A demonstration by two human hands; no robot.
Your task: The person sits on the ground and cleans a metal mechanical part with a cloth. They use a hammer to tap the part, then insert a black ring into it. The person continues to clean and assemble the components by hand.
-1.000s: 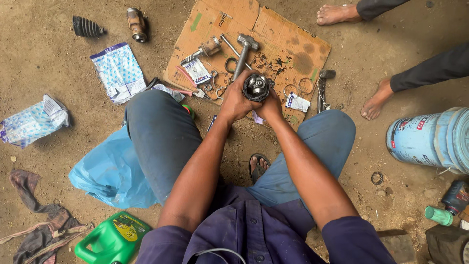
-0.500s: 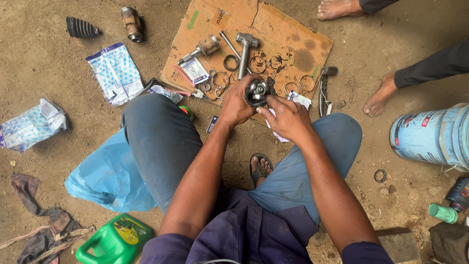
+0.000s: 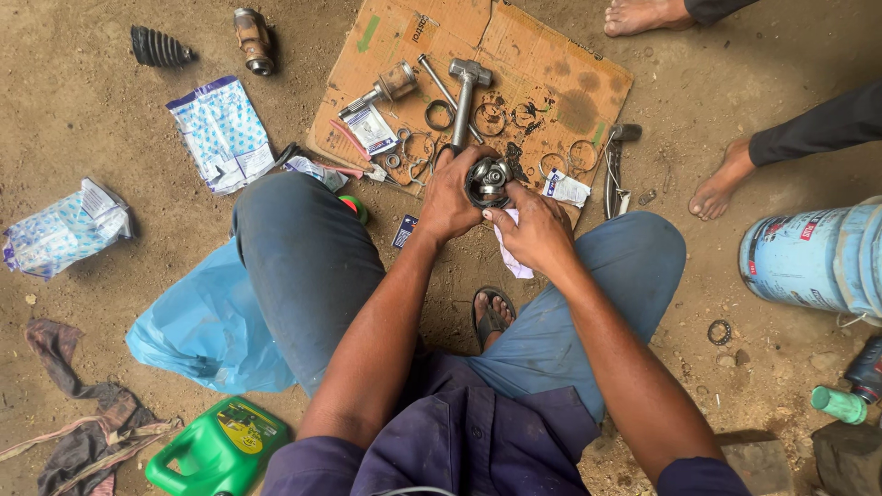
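Between the person's knees, just off the near edge of the flattened cardboard sheet (image 3: 551, 55), a round metal joint (image 3: 487, 179) is held up in both hands. It is a short, dark steel piece, greasy and shiny, with a ring-shaped outer body and a smaller bright hub sitting in its open top; around that hub there are dark gaps, though what fills them is too small to make out. The left hand (image 3: 450, 197) wraps around the joint's left side, fingers curled closed over its rim. The right hand (image 3: 533, 225) presses against its right side with thumb and fingertips, and a pale scrap of cloth (image 3: 513, 257) hangs from under that palm.

On the cardboard, near its middle, a hammer (image 3: 466, 92) lies with its head towards the far edge, and a thin metal rod (image 3: 439, 83) rests just beside it. A stubby metal shaft (image 3: 386, 89) lies towards the left edge, with a small white packet (image 3: 370, 129) below it. Several loose metal rings (image 3: 439, 115) are scattered across the near half, which is stained with dark grease.

On the dirt floor, a black ribbed rubber boot (image 3: 158, 46) and a rusty cylinder (image 3: 253, 39) lie beyond the cardboard's left corner. A green plastic jug (image 3: 216, 450) sits by the person's left hip, next to a blue plastic bag (image 3: 197, 321). Another person's bare feet (image 3: 721, 179) stand off to the right.
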